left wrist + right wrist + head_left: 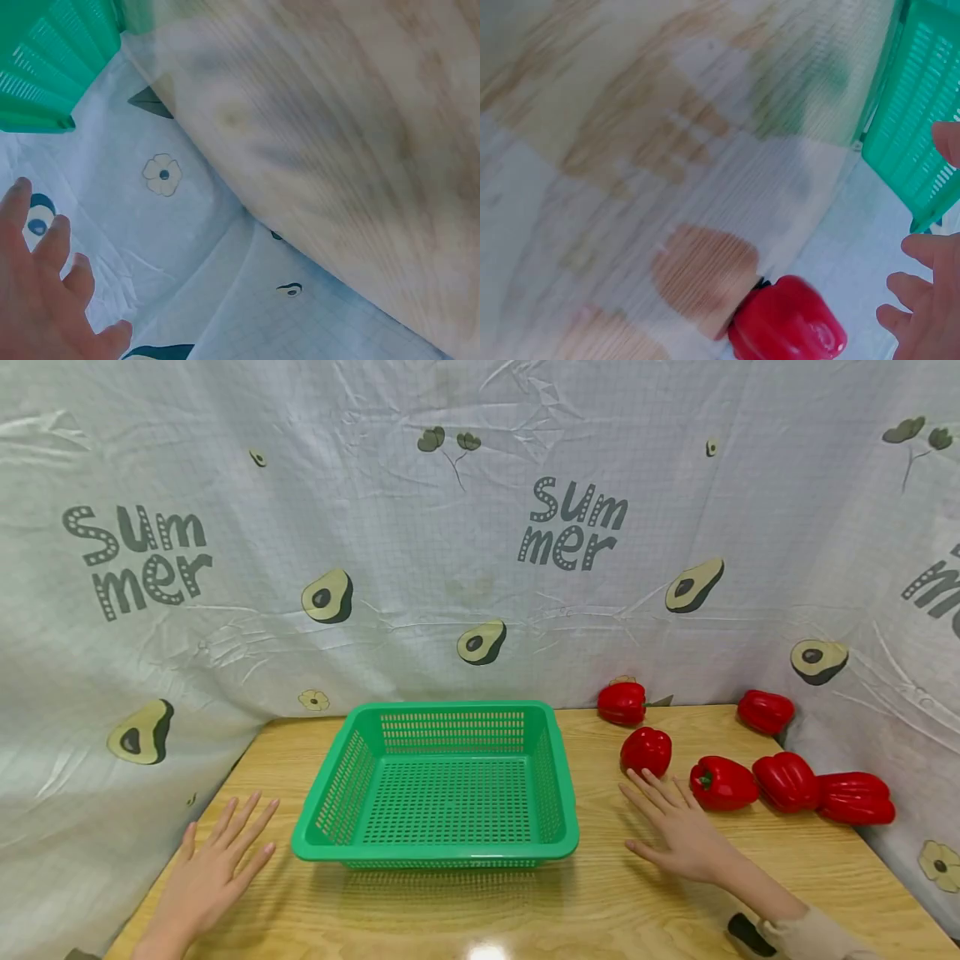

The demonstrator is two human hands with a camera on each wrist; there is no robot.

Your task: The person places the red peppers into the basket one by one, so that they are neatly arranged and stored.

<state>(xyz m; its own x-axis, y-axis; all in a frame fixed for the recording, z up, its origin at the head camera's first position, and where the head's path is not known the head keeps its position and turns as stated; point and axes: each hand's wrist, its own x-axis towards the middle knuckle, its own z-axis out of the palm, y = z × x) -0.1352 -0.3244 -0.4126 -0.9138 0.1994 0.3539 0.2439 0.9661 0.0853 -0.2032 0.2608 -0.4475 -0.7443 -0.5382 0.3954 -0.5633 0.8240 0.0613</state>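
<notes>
A green plastic basket (450, 852) with slotted walls stands on the wooden table, with nothing in it. To its left, my left hand (210, 877) is spread with fingers apart and holds nothing. On the other side my right hand (682, 835) is spread too, its fingertips just in front of a red bell pepper (647, 752) in the head view. Another bell pepper (723, 782) lies to the right of that hand, its green stem facing left. The right wrist view shows a red bell pepper (787, 319) below the fingers and the basket (907, 142) above.
More red bell peppers lie to the right: one at the back (622, 703), one in the far corner (765, 712), and two side by side, a nearer pepper (786, 782) and an outer pepper (857, 797). A white printed cloth (420, 568) hangs behind and along both sides of the table (420, 918).
</notes>
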